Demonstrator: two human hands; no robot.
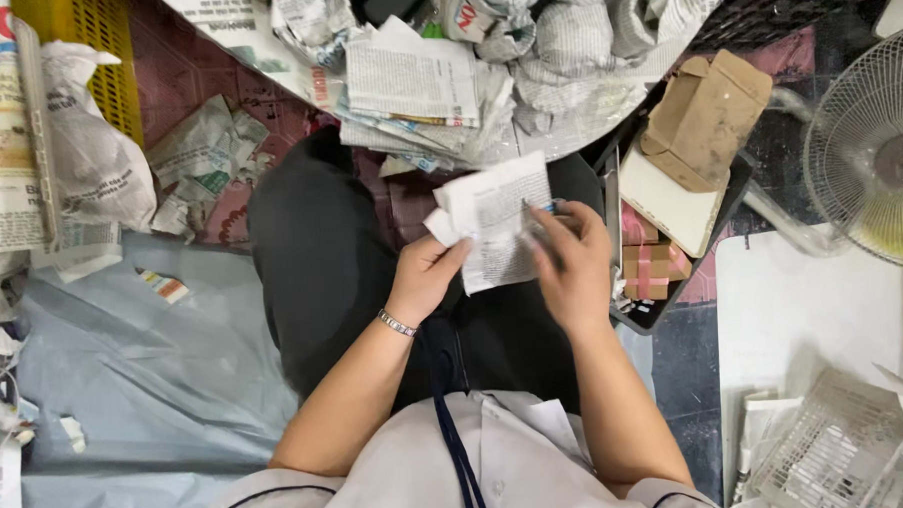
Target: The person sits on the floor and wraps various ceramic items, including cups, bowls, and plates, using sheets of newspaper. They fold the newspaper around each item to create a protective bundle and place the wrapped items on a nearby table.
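While the person sits over dark trousers, the left hand [424,275] pinches the lower left edge of a sheet of newspaper [492,223], fingers closed on it. The right hand [572,265] is closed on the sheet's right side; something small and bluish shows at its fingertips, but I cannot tell what. The sheet is held in the air above the lap, just below a stack of newspapers [411,90].

Risk, as judged: the thin paper could tear if the two hands pull apart unevenly, or slip from the light pinch.

Containers: a dark tray [642,315] at right holds a brown cardboard box [705,120], a pale flat board and small pink boxes [652,267]. Paper-wrapped bundles [574,29] are piled beyond. A yellow crate [104,56] stands upper left, contents unseen.
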